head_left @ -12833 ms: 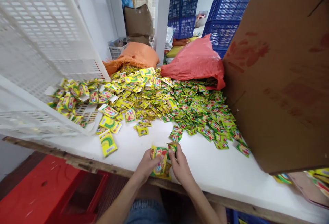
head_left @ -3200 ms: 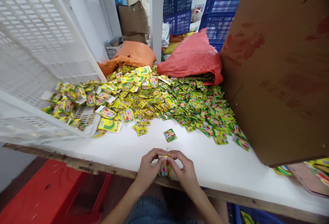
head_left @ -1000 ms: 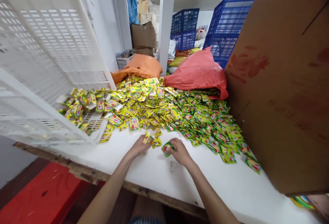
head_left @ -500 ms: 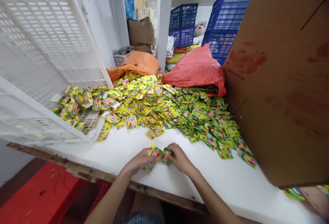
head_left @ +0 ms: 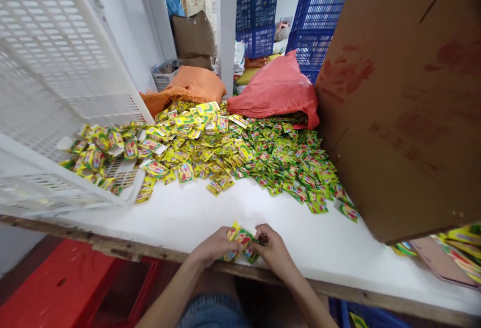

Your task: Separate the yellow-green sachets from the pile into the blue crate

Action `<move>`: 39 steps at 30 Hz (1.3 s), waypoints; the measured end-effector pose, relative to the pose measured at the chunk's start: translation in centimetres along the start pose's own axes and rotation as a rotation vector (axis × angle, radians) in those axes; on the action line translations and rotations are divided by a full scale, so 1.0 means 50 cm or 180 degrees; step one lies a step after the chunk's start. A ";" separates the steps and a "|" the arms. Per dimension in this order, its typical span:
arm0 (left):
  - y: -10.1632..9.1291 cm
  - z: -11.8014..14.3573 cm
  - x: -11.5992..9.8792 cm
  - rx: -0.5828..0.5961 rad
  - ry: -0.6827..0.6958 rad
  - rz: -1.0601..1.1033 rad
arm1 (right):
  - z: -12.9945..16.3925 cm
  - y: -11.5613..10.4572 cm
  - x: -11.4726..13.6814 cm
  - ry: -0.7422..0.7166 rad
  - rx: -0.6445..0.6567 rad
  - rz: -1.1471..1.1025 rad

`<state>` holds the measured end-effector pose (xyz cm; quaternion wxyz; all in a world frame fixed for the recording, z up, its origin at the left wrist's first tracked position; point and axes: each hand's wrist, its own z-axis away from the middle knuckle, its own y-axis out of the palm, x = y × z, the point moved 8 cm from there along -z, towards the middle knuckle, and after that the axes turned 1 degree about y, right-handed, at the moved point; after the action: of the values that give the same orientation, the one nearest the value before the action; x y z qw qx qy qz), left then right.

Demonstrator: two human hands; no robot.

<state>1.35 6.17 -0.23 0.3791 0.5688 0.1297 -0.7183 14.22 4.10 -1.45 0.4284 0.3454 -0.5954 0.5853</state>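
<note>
Near the front edge of the white table, my left hand [head_left: 213,249] is closed on several small yellow and green packets [head_left: 243,238], printed with red. My right hand [head_left: 277,251] pinches the edge of a green packet [head_left: 251,254] close beside them. The fingers partly hide where one packet ends and another begins. Beyond my hands lies a broad heap of loose packets, mostly yellow ones [head_left: 210,155] on the left and green ones [head_left: 289,160] on the right.
A white plastic crate [head_left: 63,82] lies tipped at the left with packets spilling from it. An orange sack [head_left: 197,82] and a red sack [head_left: 276,87] lie behind the heap. A large cardboard box [head_left: 398,117] stands at the right. A red stool [head_left: 56,288] is below the table.
Both hands have come nearer the table's front edge and slightly right, with the packets between them closer together. The view has tilted down and shifted right.
</note>
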 end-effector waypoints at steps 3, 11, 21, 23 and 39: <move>0.011 0.001 -0.012 0.0059 0.0158 0.0175 | 0.017 -0.025 0.020 -0.0108 -0.0191 0.0029; 0.009 0.012 -0.017 -0.0116 0.0115 0.0272 | 0.060 -0.001 0.036 -0.0104 0.0097 0.0350; 0.028 -0.012 -0.019 -0.0270 0.0264 0.0032 | 0.015 -0.093 0.160 -0.0483 -0.0787 -0.0077; 0.035 -0.013 -0.025 -0.0240 0.0354 -0.0157 | 0.007 -0.079 0.195 -0.0871 -0.0625 0.0314; 0.039 -0.007 -0.020 0.0010 0.0339 -0.0354 | 0.025 -0.044 0.231 -0.1007 0.0724 0.0575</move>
<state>3.04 5.47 1.06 0.3303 0.5987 0.1799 -0.7072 11.55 3.75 10.04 0.2337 0.4244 -0.6139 0.6232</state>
